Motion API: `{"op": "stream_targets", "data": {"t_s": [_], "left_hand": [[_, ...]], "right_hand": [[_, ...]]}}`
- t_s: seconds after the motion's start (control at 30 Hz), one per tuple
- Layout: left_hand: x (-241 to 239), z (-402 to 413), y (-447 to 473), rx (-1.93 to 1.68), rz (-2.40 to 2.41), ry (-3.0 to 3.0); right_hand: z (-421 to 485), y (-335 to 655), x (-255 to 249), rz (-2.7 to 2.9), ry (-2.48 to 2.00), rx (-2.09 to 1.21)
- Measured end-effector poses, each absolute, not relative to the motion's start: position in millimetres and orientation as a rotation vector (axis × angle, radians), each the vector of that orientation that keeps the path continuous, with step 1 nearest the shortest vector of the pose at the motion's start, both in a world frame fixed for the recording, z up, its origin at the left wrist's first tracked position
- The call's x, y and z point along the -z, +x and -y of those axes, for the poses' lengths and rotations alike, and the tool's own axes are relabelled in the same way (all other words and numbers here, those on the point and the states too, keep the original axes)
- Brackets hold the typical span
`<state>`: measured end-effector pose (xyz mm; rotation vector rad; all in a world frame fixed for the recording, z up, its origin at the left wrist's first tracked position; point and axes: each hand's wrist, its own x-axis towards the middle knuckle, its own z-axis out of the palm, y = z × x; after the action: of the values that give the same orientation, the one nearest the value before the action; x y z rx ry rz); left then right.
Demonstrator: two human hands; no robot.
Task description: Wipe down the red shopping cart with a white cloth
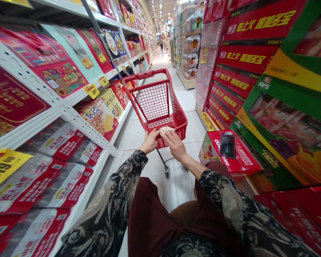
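A red plastic shopping cart [156, 96] with lattice walls stands on wheels right before my knees. My left hand [149, 141] is at the cart's near rim, its fingers closed around the edge. Just to the right, my right hand [177, 145] presses a crumpled whitish cloth [166, 130] against the same rim, its fingers bent over it. Whether the cloth is fabric or paper tissue, I cannot tell. The visible part of the cart's basket floor shows only red lattice.
Shelves [65, 110] with boxed goods and yellow price tags line the left side. Stacked red drink cartons [230, 82] and green juice boxes [280, 107] rise on the right. A red-topped box [246, 157] juts out near my right knee. White floor tiles [173, 182] run down the aisle.
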<state>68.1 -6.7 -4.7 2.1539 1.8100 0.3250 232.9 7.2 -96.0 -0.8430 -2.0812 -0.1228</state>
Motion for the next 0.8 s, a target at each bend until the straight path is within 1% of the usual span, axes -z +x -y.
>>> {"op": "stream_targets", "data": {"t_s": [0.17,0.27,0.33,0.5,0.57,0.67,0.8], "left_hand": [[-0.4,8.7,61.0,-0.339,-1.781,2.111],[-1.4,9.4,59.4,-0.372,-1.783,2.083],[-2.0,9.1,60.3,-0.391,-1.780,2.051],[-7.5,5.9,63.1,-0.506,-1.757,1.913],[-10.5,4.4,62.2,-0.546,-1.749,1.880],[-12.7,2.9,59.4,-0.545,-1.720,1.927],[-12.5,2.6,57.4,-0.521,-1.727,1.970]], "right_hand": [[4.5,219.3,140.2,2.257,-0.828,0.050],[12.6,224.2,153.1,2.323,-0.813,0.020],[16.7,226.2,147.3,2.307,-0.776,0.037],[15.3,216.9,106.3,2.220,-0.700,0.133],[10.9,210.6,97.1,2.247,-0.707,0.149],[5.6,202.4,100.7,2.346,-0.715,0.132],[6.9,199.5,124.6,2.460,-0.711,0.062]]}}
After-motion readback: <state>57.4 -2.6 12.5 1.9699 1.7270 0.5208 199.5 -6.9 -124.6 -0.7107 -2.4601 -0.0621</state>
